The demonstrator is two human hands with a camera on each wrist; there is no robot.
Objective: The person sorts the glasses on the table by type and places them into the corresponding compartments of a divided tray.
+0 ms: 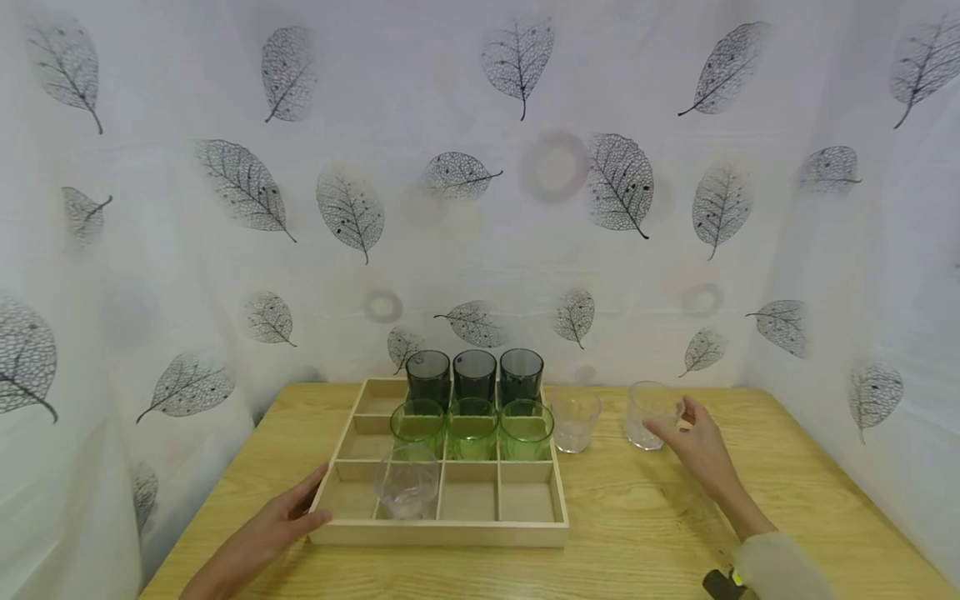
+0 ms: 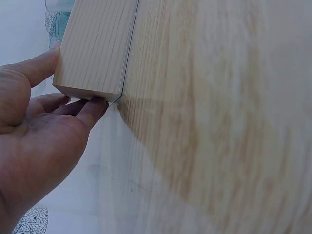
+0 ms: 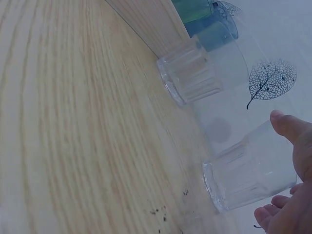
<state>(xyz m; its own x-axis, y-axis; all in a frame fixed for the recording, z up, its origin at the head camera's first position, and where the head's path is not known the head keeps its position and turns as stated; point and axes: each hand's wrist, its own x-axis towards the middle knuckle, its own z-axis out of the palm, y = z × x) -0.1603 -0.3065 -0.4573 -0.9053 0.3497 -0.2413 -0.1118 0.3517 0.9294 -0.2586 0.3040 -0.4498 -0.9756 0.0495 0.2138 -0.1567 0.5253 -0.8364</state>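
My left hand (image 1: 273, 525) holds the front left corner of a wooden divided tray (image 1: 450, 535), its thumb by the rim and its fingers against the outer side. In the left wrist view, the fingers (image 2: 92, 111) lie against the tray's end. My right hand (image 1: 699, 446) is spread around a clear glass (image 1: 643, 421) standing on the table; in the right wrist view the thumb (image 3: 287, 127) is near its rim, and firm contact cannot be made out. Another clear glass (image 1: 574, 425) stands between it and the tray. A third clear glass (image 1: 407, 487) sits in the front row's second compartment.
Dark grey glasses (image 1: 474, 375) fill three back-row compartments, with green glasses (image 1: 472, 429) before them. The wooden table (image 1: 645, 533) carries everything. Behind hangs a leaf-printed white curtain (image 1: 480, 250). A black object (image 1: 722, 585) shows beside the right sleeve.
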